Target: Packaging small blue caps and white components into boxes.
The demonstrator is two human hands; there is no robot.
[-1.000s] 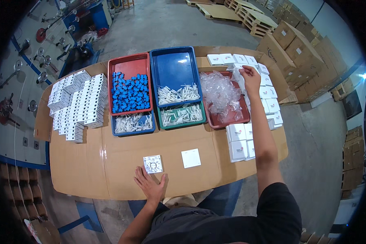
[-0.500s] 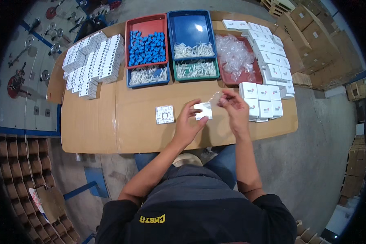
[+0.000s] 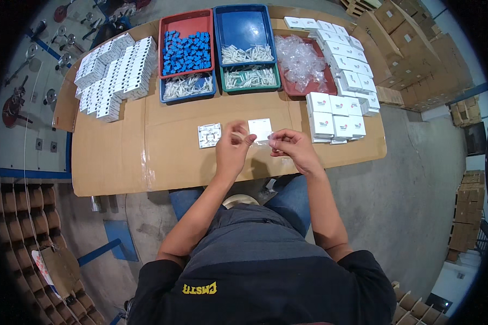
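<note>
A white square plate (image 3: pixel 260 128) lies flat on the cardboard-covered table in front of me, between my hands. Just below its near edge is a thin clear plastic bag (image 3: pixel 262 142), hard to make out against the cardboard. My right hand (image 3: pixel 294 149) pinches the bag between thumb and fingertips. On the other side, my left hand (image 3: pixel 233 147) has its fingers curved and apart from the thumb, slightly blurred, with nothing visible in it. Left of that hand sits a second white square piece (image 3: pixel 209 135), its moulded, open-structured side facing up.
Stacked white modules (image 3: pixel 116 70) stand at the far left. Along the back are a red tray (image 3: pixel 185 20) of blue parts, a blue tray (image 3: pixel 243 27) and a green tray (image 3: pixel 249 86) of white pieces, and clear bags (image 3: pixel 303 62). Printed white boxes (image 3: pixel 322 123) are piled right.
The white plate, earlier in my left hand, now lies on the table. My left hand has let go and moved left; my right hand has brought the clear bag down beside the plate.
</note>
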